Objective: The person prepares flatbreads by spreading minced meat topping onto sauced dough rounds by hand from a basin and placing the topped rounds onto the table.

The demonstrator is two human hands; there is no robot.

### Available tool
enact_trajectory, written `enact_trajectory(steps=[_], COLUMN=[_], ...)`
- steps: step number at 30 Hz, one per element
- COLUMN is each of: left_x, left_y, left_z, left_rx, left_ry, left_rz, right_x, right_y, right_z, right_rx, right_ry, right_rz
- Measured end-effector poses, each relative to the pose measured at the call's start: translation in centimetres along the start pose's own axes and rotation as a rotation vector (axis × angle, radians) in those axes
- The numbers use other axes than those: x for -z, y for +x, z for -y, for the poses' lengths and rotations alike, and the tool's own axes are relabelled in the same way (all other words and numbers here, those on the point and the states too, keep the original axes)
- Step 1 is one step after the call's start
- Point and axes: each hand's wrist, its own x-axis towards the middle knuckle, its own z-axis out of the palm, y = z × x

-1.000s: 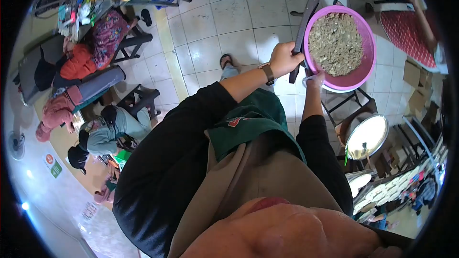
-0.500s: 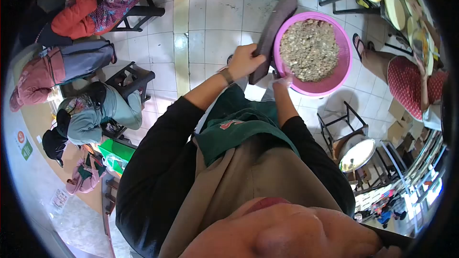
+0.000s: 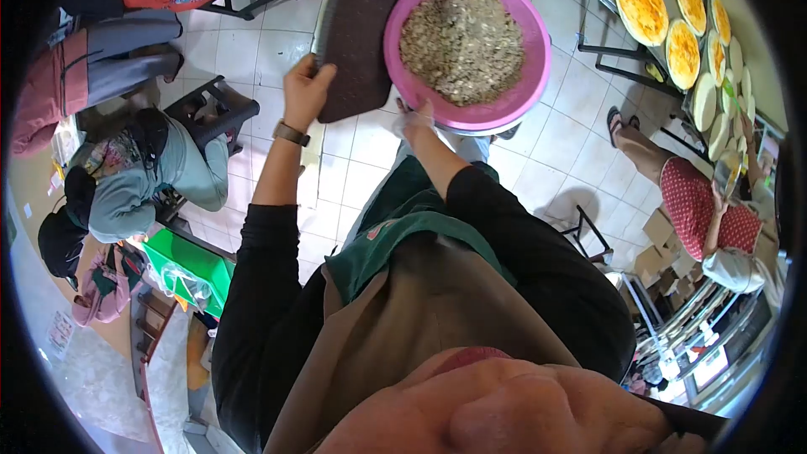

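My left hand (image 3: 307,97), wearing a wristwatch, grips the near left edge of a dark brown flat board (image 3: 366,38) with a rounded corner. The board's broad face shows, its far end reaching the top of the view. Right beside it is a round pink basin (image 3: 540,59), heaped with a crumbly, grey-beige chopped mixture (image 3: 462,46). My right hand (image 3: 412,120), in a clear plastic glove, has its fingers at the basin's near left rim. Whatever lies under the basin is mostly hidden; a grey rim peeks out below it.
At the upper right, a table carries several oval flatbreads (image 3: 640,4) with orange topping. A person in a red dotted garment (image 3: 693,193) stands there. Several people sit at left near a black stool (image 3: 210,109) and a green crate (image 3: 189,265). Cardboard boxes (image 3: 660,244) lie at right.
The board has swung left and turned from nearly edge-on to showing its broad face. The basin now appears further left and higher in view. The whole view has shifted, and more flatbreads show.
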Motion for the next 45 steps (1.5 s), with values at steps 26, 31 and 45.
enact_trajectory(steps=[26, 31, 45], left_x=[11.8, 11.6, 11.7], left_y=[10.8, 10.9, 10.6], left_z=[1.6, 2.2, 1.4], left_rx=[-0.039, -0.132, -0.109], left_ry=[0.179, 0.192, 0.332], left_rz=[-0.472, -0.491, -0.517], right_x=[-32.4, -24.8, -32.4], right_y=[-6.6, 1.8, -5.3], right_z=[16.0, 15.6, 14.3], right_rx=[1.232, 0.862, 0.848], right_ry=[-2.777, -2.641, -2.899], right_rz=[0.559, 1.063, 0.976])
